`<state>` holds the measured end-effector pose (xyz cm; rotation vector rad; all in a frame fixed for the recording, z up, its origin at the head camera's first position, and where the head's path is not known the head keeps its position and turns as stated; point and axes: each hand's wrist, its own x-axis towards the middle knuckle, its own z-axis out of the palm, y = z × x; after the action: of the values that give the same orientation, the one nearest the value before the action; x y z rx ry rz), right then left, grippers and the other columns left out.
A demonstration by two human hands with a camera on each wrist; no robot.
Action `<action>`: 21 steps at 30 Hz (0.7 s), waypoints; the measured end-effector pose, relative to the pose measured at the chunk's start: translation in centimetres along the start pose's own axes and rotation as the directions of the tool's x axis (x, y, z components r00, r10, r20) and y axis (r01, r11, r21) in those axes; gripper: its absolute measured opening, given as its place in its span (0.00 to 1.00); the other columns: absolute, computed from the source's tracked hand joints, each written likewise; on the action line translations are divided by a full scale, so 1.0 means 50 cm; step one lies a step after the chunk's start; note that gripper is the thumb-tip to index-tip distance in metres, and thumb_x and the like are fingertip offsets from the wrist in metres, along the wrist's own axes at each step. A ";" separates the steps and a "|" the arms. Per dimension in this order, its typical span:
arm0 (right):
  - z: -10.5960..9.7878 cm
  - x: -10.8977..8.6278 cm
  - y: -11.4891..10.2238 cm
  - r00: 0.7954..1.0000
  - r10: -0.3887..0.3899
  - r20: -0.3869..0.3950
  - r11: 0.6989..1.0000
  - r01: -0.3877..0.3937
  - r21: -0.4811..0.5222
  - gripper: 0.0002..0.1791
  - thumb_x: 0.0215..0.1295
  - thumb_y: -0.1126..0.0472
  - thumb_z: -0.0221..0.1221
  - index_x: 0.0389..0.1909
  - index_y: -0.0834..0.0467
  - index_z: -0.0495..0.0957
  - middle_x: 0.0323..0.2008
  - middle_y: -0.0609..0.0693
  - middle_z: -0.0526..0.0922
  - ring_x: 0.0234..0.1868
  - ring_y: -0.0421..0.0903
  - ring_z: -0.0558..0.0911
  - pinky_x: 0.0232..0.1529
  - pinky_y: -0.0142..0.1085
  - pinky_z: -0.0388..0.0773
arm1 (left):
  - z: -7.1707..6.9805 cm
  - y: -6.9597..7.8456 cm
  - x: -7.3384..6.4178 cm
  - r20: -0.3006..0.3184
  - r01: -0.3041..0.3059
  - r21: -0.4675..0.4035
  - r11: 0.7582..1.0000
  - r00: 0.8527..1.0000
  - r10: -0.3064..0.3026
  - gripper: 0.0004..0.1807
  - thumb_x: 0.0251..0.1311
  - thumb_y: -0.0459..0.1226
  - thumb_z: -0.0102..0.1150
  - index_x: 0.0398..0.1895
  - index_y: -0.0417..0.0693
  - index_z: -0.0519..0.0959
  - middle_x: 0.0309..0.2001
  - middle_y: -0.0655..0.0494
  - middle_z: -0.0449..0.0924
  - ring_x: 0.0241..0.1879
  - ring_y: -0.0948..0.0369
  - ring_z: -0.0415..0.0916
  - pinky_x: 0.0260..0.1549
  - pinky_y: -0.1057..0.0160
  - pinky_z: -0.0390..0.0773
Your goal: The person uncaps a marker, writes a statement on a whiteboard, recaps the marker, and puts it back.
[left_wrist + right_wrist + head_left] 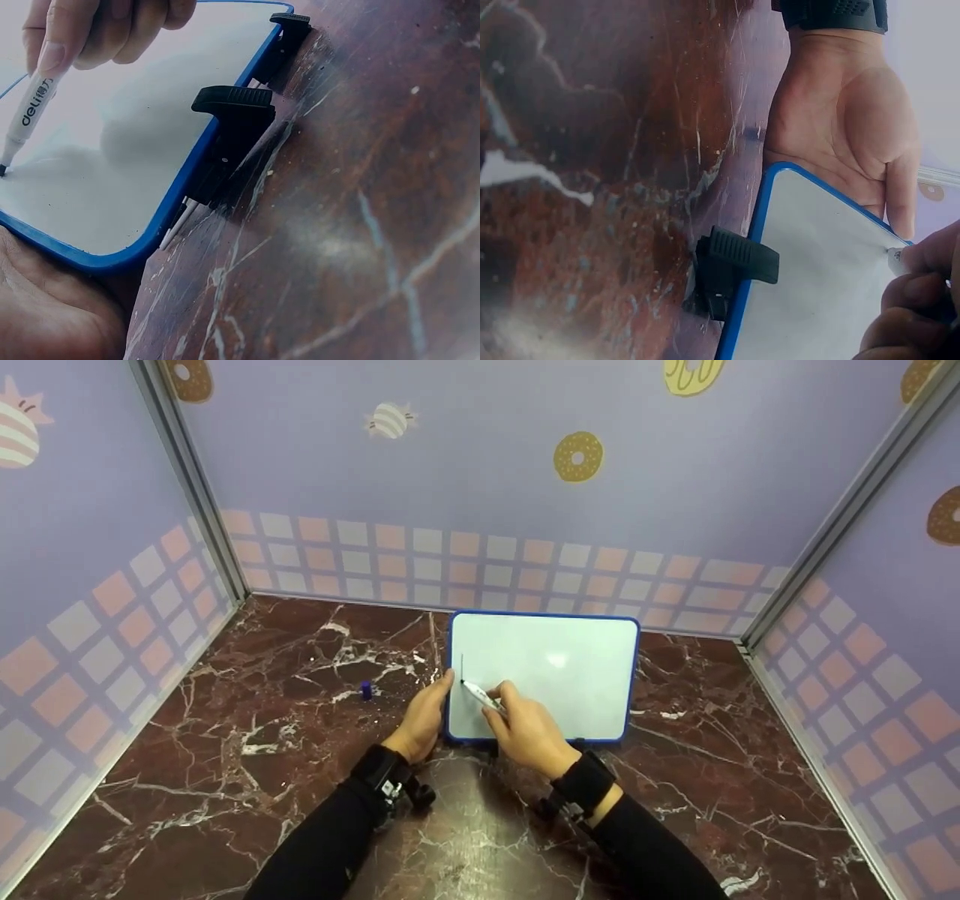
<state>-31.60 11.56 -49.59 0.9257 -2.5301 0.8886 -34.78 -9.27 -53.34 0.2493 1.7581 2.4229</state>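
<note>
A whiteboard with a blue frame stands tilted back on the table, black clips along its lower edge. My left hand grips its left side; in the right wrist view the thumb lies by the frame and the other fingers are hidden behind the board. Between thumb and fingers my right hand pinches a white marker lettered "deli". The marker's dark tip touches the board near its left edge, at the lower end of a thin vertical line.
A small blue-purple marker cap stands on the dark red marbled tabletop, left of the board. Lilac panels with printed sweets enclose the table at the back and both sides. Black camera straps circle both wrists.
</note>
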 end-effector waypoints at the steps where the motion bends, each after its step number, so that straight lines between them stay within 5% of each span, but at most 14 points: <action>1: 0.001 0.000 0.000 1.000 0.003 0.005 1.000 -0.003 0.002 0.09 0.86 0.63 0.59 0.57 0.62 0.74 0.24 0.42 0.72 0.19 0.36 0.65 0.19 0.34 0.66 | -0.001 -0.001 0.000 -0.007 -0.004 0.007 1.000 1.000 0.004 0.31 0.91 0.51 0.41 0.67 0.29 0.76 0.63 0.40 0.83 0.60 0.52 0.81 0.68 0.51 0.80; 12: 0.003 -0.009 -0.001 0.998 0.040 0.046 0.999 -0.041 0.012 0.08 0.86 0.63 0.59 0.57 0.62 0.74 0.28 0.46 0.80 0.22 0.39 0.70 0.22 0.37 0.72 | 0.002 -0.002 0.001 -0.051 -0.003 0.040 0.999 0.999 0.005 0.36 0.90 0.49 0.43 0.77 0.22 0.66 0.81 0.28 0.63 0.82 0.39 0.60 0.84 0.43 0.57; 21: 0.002 -0.014 0.000 0.996 0.033 0.084 0.999 -0.034 0.013 0.10 0.87 0.62 0.58 0.60 0.63 0.74 0.26 0.44 0.77 0.20 0.37 0.69 0.21 0.34 0.70 | 0.002 -0.002 0.000 -0.053 -0.006 0.034 0.999 0.999 0.008 0.35 0.90 0.49 0.43 0.75 0.23 0.68 0.78 0.30 0.69 0.77 0.43 0.66 0.82 0.45 0.63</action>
<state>-31.06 11.83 -49.99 0.9462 -2.6205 0.8962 -34.75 -9.12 -53.41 0.1963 1.8244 2.4287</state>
